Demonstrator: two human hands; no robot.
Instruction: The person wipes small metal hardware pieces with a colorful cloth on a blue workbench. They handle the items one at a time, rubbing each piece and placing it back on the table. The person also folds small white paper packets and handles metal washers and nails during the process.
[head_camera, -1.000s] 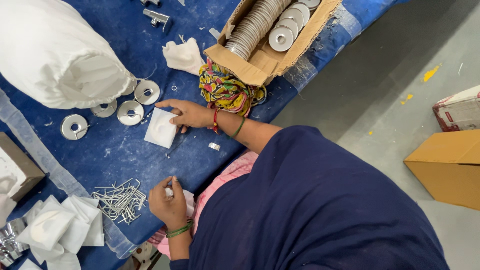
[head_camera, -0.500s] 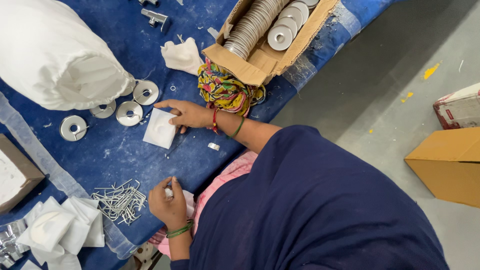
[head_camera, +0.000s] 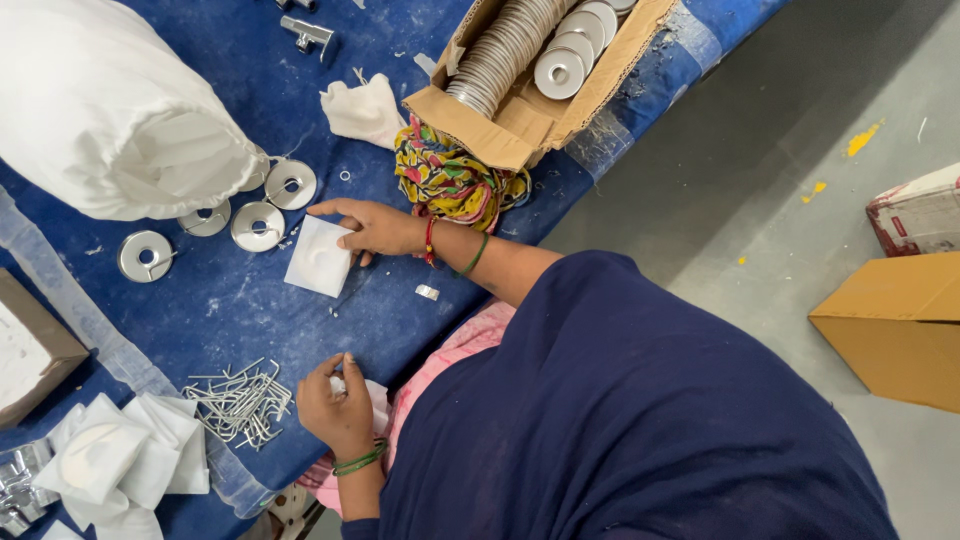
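Note:
My right hand (head_camera: 375, 228) lies on a square white pouch (head_camera: 318, 258) flat on the blue table cover (head_camera: 250, 310), index finger stretched along its top edge and thumb on its side. My left hand (head_camera: 335, 405) is at the table's near edge, fingers pinched on a small white piece (head_camera: 345, 382) over a scrap of white cloth. Both wrists carry bangles and threads. Three round metal washers (head_camera: 257, 226) lie just left of the pouch, and a small metal bit (head_camera: 427, 292) lies beside my right forearm.
An open cardboard box (head_camera: 520, 110) stacked with metal discs stands at the back, a colourful cloth bundle (head_camera: 450, 180) in front of it. A big white sack (head_camera: 110, 110) lies at left. A pile of metal pins (head_camera: 240, 400) and folded white pouches (head_camera: 110, 455) sit near the front edge.

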